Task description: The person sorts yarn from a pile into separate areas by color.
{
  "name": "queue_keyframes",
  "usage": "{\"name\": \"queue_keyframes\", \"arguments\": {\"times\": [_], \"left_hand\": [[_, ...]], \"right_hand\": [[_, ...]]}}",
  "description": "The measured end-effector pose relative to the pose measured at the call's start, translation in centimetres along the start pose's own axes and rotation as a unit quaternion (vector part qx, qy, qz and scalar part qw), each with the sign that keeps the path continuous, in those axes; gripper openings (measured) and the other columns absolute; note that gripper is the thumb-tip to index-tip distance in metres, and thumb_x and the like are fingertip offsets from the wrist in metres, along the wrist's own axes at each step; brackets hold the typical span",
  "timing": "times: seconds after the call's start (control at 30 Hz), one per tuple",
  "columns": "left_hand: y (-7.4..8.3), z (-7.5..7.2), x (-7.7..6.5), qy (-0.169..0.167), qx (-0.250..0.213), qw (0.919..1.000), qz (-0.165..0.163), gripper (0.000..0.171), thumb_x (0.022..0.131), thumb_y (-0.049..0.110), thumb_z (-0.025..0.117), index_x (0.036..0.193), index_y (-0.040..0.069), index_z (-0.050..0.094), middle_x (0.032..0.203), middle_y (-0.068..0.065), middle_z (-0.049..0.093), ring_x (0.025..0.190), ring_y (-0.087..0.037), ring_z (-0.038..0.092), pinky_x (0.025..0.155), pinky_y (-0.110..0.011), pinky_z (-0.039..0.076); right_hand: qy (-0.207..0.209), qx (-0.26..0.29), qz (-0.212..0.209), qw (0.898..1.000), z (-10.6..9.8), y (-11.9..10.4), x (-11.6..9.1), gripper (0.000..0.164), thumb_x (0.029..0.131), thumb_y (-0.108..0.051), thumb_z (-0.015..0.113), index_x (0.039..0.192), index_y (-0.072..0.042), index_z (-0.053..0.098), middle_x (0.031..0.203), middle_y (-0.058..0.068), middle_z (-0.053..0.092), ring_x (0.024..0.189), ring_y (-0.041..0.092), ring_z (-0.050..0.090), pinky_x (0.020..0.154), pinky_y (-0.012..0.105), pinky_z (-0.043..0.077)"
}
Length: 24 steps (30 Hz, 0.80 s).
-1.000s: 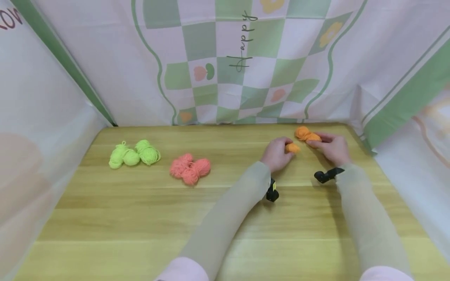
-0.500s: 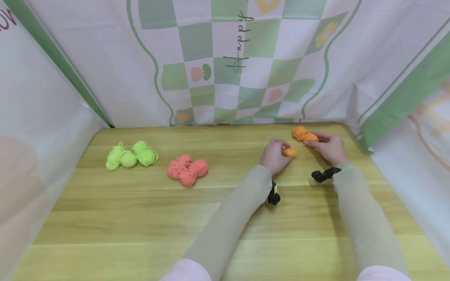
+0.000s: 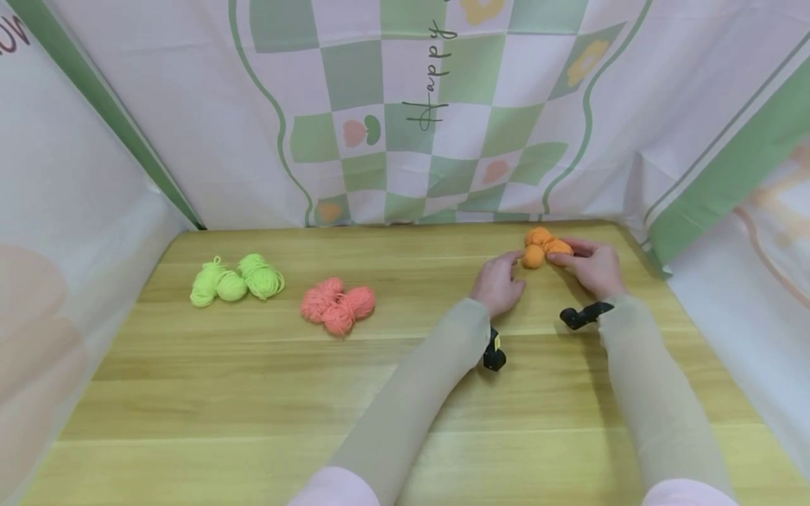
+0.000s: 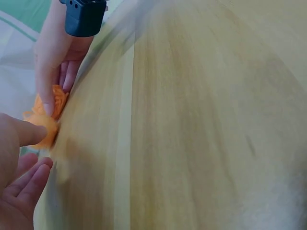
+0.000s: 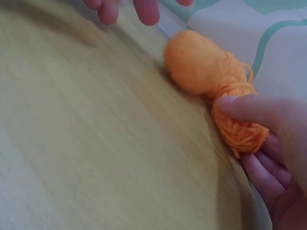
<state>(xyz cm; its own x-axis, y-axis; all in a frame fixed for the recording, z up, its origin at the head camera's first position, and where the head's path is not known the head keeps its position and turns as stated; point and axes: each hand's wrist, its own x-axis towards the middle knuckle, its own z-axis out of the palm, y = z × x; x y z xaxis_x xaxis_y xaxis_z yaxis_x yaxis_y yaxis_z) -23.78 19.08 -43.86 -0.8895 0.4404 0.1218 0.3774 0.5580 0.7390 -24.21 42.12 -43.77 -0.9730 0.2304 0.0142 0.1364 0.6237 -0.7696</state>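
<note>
A cluster of orange yarn balls sits at the back right of the wooden table. My right hand [image 3: 595,268] pinches the right-hand orange yarn ball [image 5: 237,122], its thumb on top and other fingers beneath in the right wrist view. Against that ball, toward the left, lies another orange yarn ball [image 3: 533,256], smooth and fuzzy. My left hand [image 3: 498,287] is just left of this one, fingers loosely extended, one fingertip right at its side. Behind the two, an orange yarn ball [image 3: 538,235] shows partly. The left hand has nothing in its grasp.
Coral yarn balls [image 3: 338,307] lie bunched mid-table, left of my hands. Lime-green yarn balls [image 3: 261,277] form a row at the back left. A printed curtain [image 3: 414,172] borders the table's [image 3: 253,393] back edge, with more cloth on both sides.
My left hand has set its orange yarn ball against the other orange ones and loosened its fingers. The right hand still holds its ball in place. The view has shifted slightly.
</note>
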Motion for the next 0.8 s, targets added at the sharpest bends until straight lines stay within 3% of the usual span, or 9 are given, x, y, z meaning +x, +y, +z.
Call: {"name": "queue_keyframes", "arguments": {"times": [0.3, 0.4, 0.63, 0.8], "left_hand": [[-0.3, 0.1, -0.1, -0.012, -0.005, 0.9999, -0.003, 0.059, 0.092, 0.019, 0.077, 0.147, 0.018, 0.055, 0.140, 0.002, 0.061, 0.118, -0.009, 0.060, 0.098, -0.018, 0.046], [-0.4, 0.0, -0.2, -0.012, 0.000, 0.9999, 0.003, 0.059, 0.091, 0.021, 0.078, 0.146, 0.018, 0.056, 0.139, 0.001, 0.062, 0.119, -0.009, 0.060, 0.100, -0.018, 0.044], [-0.4, -0.8, -0.4, -0.019, -0.007, 0.9997, 0.011, 0.060, 0.092, 0.023, 0.079, 0.147, 0.016, 0.055, 0.142, 0.002, 0.059, 0.122, -0.010, 0.058, 0.101, -0.018, 0.043], [-0.5, -1.9, -1.0, -0.018, -0.012, 0.9997, 0.012, 0.064, 0.092, 0.030, 0.078, 0.149, 0.016, 0.052, 0.147, 0.004, 0.054, 0.130, -0.010, 0.052, 0.108, -0.021, 0.038]], "right_hand": [[0.002, -0.004, -0.006, 1.000, 0.2, 0.2, 0.2, 0.073, 0.087, -0.052, 0.078, 0.141, -0.006, 0.061, 0.135, 0.018, 0.062, 0.110, 0.012, 0.059, 0.084, 0.012, 0.044], [-0.002, -0.002, -0.004, 1.000, 0.2, 0.1, 0.2, 0.074, 0.087, -0.051, 0.078, 0.142, -0.005, 0.059, 0.138, 0.019, 0.060, 0.117, 0.019, 0.059, 0.087, 0.014, 0.044], [-0.033, 0.021, -0.001, 0.999, -0.3, -0.2, 0.1, 0.087, 0.089, -0.051, 0.077, 0.152, -0.002, 0.044, 0.149, 0.023, 0.048, 0.134, 0.037, 0.048, 0.110, 0.042, 0.041], [-0.032, 0.045, -0.006, 0.998, -0.8, -0.7, -0.3, 0.090, 0.090, -0.049, 0.075, 0.155, 0.000, 0.037, 0.154, 0.026, 0.039, 0.140, 0.041, 0.039, 0.114, 0.052, 0.033]]}}
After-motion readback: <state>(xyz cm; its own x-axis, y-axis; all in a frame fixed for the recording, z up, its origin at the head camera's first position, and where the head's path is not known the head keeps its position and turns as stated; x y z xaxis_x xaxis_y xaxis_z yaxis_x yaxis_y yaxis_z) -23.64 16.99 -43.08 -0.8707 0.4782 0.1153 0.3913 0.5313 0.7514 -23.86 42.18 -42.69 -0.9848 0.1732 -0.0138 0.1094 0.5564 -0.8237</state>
